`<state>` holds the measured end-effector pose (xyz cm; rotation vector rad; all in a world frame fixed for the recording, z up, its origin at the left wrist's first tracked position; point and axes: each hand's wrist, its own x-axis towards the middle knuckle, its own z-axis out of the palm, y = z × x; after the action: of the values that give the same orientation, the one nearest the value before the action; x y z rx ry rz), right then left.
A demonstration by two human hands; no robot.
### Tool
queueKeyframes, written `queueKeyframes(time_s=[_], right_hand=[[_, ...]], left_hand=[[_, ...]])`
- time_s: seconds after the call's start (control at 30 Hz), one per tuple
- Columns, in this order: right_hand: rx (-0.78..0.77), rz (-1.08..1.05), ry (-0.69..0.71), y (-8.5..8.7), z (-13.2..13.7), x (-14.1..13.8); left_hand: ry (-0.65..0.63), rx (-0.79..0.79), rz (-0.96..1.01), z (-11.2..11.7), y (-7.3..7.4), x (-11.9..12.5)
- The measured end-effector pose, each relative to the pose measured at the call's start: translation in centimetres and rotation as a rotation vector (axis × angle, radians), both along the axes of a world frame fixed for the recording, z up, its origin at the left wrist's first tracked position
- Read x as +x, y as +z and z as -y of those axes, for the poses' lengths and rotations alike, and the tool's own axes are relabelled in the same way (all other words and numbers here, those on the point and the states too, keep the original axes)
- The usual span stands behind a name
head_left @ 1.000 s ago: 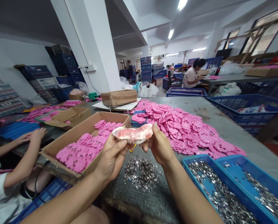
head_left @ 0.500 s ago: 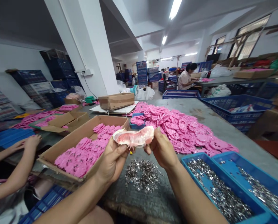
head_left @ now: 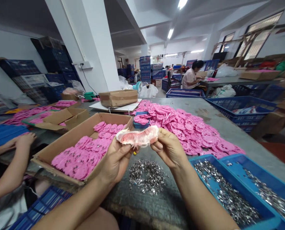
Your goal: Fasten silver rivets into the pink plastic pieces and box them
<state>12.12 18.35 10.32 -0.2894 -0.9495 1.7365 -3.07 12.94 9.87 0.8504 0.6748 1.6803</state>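
Your left hand (head_left: 116, 161) and right hand (head_left: 171, 148) pinch the pink-white piece (head_left: 137, 137), fingers (head_left: 165, 135) nearly closed; loose grip may drop it onto metal bits (head_left: 154, 179) at 6 o'clock.

Table (head_left: 192, 107) is viewed from head level, forward and downward; left hand (head_left: 116, 163) and right hand (head_left: 170, 149) are framed close.

Two hands (head_left: 118, 157), one fruit segment (head_left: 139, 136), one heap of metal pieces (head_left: 154, 182), one pink pile (head_left: 188, 127), two long blue trays (head_left: 211, 185) at four o'clock.
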Motion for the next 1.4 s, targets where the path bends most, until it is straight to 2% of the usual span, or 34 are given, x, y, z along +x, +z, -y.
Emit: queueKeyframes(time_s=[0.23,0.4,0.7,0.97,1.17,1.4], right_hand=[[0.008,0.014,0.134,-0.1,-0.4,0.6],[0.040,0.011,0.135,-0.2,-0.5,1.1],[0.021,-0.019,0.023,0.3,-0.7,1.1],[0.025,0.033,-0.017,0.0,-0.5,0.6],[0.055,0.126,-0.110,-0.2,-0.5,0.4],[0.029,0.103,-0.316,0.0,-0.7,0.7]], left_hand=[[-0.096,-0.010,0.021,-0.2,0.4,0.4],[-0.153,-0.007,0.059,-0.6,0.3,0.8],[-0.145,-0.007,0.106,-1.5,0.1,1.5],[-0.091,-0.062,0.197,-1.8,-0.2,0.8],[-0.127,-0.150,0.299,-2.3,0.0,0.9],[-0.126,-0.154,0.325,-2.4,0.0,1.0]])
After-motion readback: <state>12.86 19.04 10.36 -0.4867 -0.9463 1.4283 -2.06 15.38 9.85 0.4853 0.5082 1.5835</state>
